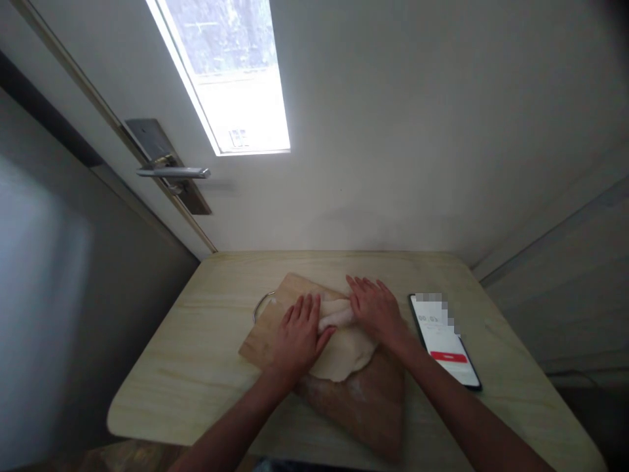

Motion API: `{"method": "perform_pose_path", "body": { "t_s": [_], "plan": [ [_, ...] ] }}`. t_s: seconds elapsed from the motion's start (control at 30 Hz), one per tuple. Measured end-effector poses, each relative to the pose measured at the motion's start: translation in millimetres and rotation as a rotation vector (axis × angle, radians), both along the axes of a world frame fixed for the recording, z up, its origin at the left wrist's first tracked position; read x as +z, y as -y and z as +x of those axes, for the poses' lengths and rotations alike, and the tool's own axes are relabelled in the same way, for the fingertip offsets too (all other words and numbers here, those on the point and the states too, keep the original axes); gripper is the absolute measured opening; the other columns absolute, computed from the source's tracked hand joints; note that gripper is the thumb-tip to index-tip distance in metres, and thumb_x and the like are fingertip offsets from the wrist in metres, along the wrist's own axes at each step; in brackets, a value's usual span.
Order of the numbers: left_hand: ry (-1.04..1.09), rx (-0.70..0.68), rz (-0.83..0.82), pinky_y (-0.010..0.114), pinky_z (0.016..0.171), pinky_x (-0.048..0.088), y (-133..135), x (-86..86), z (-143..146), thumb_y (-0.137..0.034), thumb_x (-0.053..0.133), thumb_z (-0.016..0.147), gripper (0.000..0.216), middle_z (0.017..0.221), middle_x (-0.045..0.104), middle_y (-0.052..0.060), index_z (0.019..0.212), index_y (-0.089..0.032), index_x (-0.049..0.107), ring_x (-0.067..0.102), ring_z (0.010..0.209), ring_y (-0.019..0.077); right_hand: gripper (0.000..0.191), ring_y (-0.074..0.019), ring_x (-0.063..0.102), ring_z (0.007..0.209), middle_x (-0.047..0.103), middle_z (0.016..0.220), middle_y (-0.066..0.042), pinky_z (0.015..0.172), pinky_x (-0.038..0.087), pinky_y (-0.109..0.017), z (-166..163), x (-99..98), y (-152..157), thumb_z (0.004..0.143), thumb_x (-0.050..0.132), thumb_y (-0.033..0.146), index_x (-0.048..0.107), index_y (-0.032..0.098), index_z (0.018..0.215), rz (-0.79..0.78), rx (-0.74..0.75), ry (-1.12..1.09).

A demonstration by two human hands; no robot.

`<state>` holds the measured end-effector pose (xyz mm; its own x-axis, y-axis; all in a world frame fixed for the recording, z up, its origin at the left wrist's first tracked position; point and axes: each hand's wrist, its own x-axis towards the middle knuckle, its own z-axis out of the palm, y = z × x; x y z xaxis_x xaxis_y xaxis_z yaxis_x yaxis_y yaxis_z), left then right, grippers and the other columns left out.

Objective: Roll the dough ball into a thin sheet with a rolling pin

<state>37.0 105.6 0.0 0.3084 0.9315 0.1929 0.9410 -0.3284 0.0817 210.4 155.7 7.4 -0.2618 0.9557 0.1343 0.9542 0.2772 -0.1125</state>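
A flattened sheet of pale dough (344, 357) lies on a wooden cutting board (366, 410), which is set askew on the table. Across the dough's far part is a pale, floury rolling pin (337, 319), its ends hidden beneath my hands. My left hand (301, 334) rests palm down over the pin's left end, fingers stretched forward and thumb out along the dough. Over the right end lies my right hand (376, 311), also palm down with its fingers extended. Neither hand has its fingers wrapped round the pin.
Right of the board, a phone (445, 344) with a lit screen lies on the pale wooden table (196, 354). A metal ring handle (260, 305) sticks out at the board's left. Behind the table's far edge stands a white door (393, 164) with a lever handle (174, 172).
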Motion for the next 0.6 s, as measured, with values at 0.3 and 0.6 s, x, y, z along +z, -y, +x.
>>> {"method": "perform_pose_path", "body": {
  "t_s": [0.3,0.6],
  "plan": [
    [-0.015,-0.011,-0.068,0.042,0.095,0.031,-24,1.6,-5,-0.047,0.033,0.083,0.052,0.129,0.041,0.013,0.126,-0.016,0.037,0.035,0.120,0.0260,0.049,-0.0229,0.041,0.114,0.047,0.124,-0.012,0.097,0.022,-0.042,-9,6.0,-32,0.082,0.033,0.033,0.035,0.016,0.128,-0.143,-0.008,-0.013],
    [-0.018,-0.017,-0.050,0.040,0.097,0.029,-46,4.2,-12,-0.049,0.030,0.084,0.053,0.130,0.040,0.014,0.123,-0.014,0.039,0.031,0.123,0.0255,0.052,-0.0243,0.036,0.118,0.043,0.128,-0.013,0.099,0.014,-0.048,-16,-2.5,-53,0.082,0.035,0.039,0.031,0.016,0.129,-0.156,-0.008,-0.033]
  ]
}}
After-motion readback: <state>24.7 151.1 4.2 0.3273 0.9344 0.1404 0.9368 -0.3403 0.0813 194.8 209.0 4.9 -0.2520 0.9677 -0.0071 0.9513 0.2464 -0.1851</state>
